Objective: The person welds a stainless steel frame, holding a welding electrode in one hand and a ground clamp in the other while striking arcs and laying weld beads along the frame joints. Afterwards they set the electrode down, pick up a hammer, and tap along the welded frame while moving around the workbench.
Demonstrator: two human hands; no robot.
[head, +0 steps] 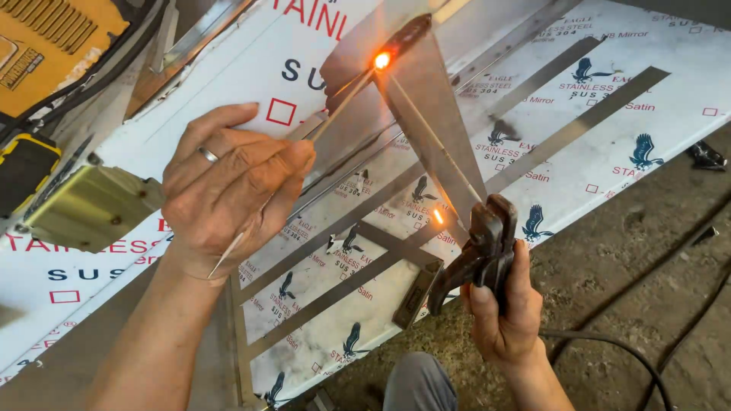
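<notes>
1. The glowing weld spot [382, 60] sits far in the scene, at the top of a bare metal strip [430, 114] that stands up from the sheet; a dark, burnt bead runs up and to the right from it.
2. A thin filler rod [340, 105] reaches the glow from the lower left, and a welding electrode [434, 144] reaches it from the lower right (the two make a narrow inverted V).
3. The left hand [228, 183] is raised, back of the hand toward the camera, fingers curled and pinching the filler rod between thumb and fingertips; a ring shows on one finger, and the rod's free end sticks out below the palm.
4. The right hand [502, 304] is near, low and right, fist clenched around the handle of a dark electrode holder [480, 255], whose clamp grips the electrode; a small spark shows just left of it.
5. A cable [609, 350] trails right from that hand across the dirt floor.
6. Underneath lies a film-covered steel sheet [647, 114] crossed by bare metal bands.
7. A brass-coloured block [91, 205] lies at far left.
</notes>
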